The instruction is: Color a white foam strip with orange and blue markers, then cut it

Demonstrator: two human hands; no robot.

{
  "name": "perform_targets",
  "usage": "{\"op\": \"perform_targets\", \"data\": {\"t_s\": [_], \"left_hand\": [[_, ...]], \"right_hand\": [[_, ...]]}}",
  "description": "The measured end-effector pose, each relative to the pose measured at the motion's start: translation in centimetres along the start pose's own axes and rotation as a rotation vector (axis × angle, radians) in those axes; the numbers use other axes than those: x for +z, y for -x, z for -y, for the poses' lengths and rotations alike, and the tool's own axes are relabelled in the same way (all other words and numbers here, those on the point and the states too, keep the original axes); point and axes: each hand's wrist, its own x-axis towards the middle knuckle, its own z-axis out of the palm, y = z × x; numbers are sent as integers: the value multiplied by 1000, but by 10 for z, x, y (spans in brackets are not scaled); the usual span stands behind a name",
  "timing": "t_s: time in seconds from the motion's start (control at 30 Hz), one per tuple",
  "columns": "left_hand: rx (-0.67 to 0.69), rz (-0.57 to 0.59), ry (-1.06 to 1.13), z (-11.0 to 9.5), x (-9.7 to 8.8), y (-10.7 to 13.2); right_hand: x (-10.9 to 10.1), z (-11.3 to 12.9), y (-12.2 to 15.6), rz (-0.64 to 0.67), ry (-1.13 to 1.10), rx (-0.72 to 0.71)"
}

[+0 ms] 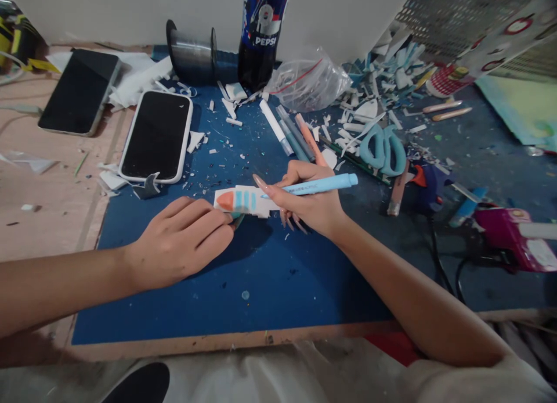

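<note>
A small white cutout (261, 204) lies over the blue mat, coloured with an orange tip and light blue stripes. My left hand (187, 234) is closed on its left end, fingers curled and the thumb hidden. In my right hand (311, 197) is a light blue marker (324, 184), gripped like a pen. The marker's tip points left and is at the cutout's face, close to the stripes; whether it touches cannot be made out. Part of the cutout's right end is hidden behind my right fingers.
Several markers (276, 127) lie beyond my right hand, near light blue scissors (383, 150). Two phones (156, 136) rest at the left. A spool (191, 51), a Pepsi bottle (261, 37) and a plastic bag (308, 81) stand behind. Foam scraps and a glue gun (429, 185) are at the right.
</note>
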Motion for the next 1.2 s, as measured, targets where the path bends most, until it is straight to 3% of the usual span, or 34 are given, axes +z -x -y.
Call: {"op": "perform_targets", "data": {"t_s": [0.2,1.2], "left_hand": [[-10,-2,3,0,0,1],[9,15,22,1,-1,1]], "right_hand": [[0,0,-2,22,105,-2],[2,-3,-1,5,115,-47]]}}
